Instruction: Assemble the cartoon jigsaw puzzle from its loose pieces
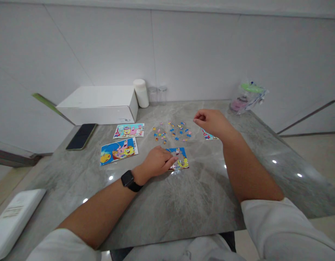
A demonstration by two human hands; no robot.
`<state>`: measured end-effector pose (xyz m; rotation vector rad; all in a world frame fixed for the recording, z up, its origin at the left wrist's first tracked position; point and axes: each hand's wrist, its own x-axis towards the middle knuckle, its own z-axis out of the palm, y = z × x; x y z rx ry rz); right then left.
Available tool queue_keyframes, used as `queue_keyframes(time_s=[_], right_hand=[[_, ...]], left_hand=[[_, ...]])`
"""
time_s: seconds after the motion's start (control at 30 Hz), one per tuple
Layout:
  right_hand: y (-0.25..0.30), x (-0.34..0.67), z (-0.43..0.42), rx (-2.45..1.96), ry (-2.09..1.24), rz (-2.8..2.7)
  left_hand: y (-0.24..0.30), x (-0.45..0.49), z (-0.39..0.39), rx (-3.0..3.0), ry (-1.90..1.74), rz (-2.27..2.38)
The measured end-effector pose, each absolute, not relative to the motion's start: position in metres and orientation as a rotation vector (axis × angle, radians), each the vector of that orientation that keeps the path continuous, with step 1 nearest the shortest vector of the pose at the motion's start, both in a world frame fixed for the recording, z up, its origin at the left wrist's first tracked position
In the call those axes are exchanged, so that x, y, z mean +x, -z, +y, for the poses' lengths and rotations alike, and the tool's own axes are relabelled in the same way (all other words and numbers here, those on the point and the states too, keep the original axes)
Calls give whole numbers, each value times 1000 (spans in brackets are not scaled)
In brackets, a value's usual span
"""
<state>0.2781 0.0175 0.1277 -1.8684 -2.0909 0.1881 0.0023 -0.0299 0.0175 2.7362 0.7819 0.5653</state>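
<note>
A partly assembled jigsaw puzzle [183, 162] with a blue and yellow cartoon picture lies on the table in front of me. My left hand [158, 161], with a black watch on its wrist, rests over its left side, fingers laid out and thumb across the picture. Beyond it, loose puzzle pieces [176, 138] are scattered in a small patch. To their right my right hand [210, 121] is raised with fingers curled together; whatever may be between them is hidden. Under that hand a colourful card [209, 135] shows partly.
Two cartoon picture cards, one upper [128, 131] and one lower [119, 151], lie to the left near a phone [81, 136]. At the back stand a white box [99, 103], a white bottle [141, 94], clear glasses [162, 95] and a plastic-wrapped cup [247, 98].
</note>
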Motion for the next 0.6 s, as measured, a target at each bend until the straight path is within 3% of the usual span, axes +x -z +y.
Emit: queue_keyframes(time_s=[0.6], right_hand=[[-53,272,54,-2063,-286,-2510]], left_hand=[[-6,-2,-23,2671,-724,942]])
